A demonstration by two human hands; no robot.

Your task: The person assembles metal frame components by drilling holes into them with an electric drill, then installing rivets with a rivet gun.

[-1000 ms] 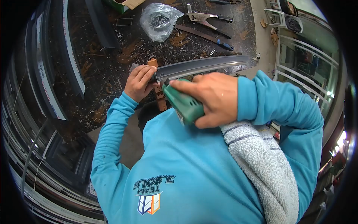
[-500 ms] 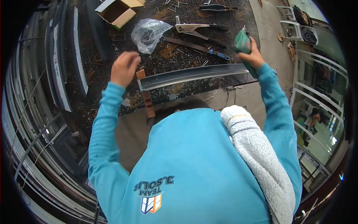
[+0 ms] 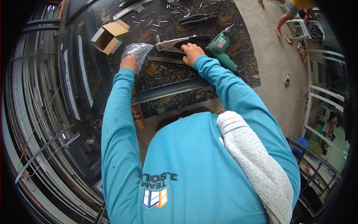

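Note:
My left hand [image 3: 129, 62] is at the clear plastic bag [image 3: 141, 51]; its fingers are hidden by the plastic and the hand itself. Fingers curled, my right hand [image 3: 192, 53] is closed on a handle of the hand riveter [image 3: 169, 44]. Just right of that hand, the green drill [image 3: 220, 44] lies on the dark table with its bit pointing away from me. A flat metal strip [image 3: 164, 59] lies below the riveter, partly under my right hand. Nearer my body, a dark metal profile [image 3: 171, 90] lies across the table edge, over a brown block [image 3: 138, 112].
An open cardboard box [image 3: 110, 36] stands left of the bag. Black pliers [image 3: 198, 18] and loose rivets lie farther back. Long profiles [image 3: 84, 71] line the left. A person's leg [image 3: 283, 22] shows at the upper right, near a white chair [image 3: 298, 30].
The drill has been put down on the table, and my right hand has moved left onto the riveter. My left hand has reached forward to the bag. A person has come into view.

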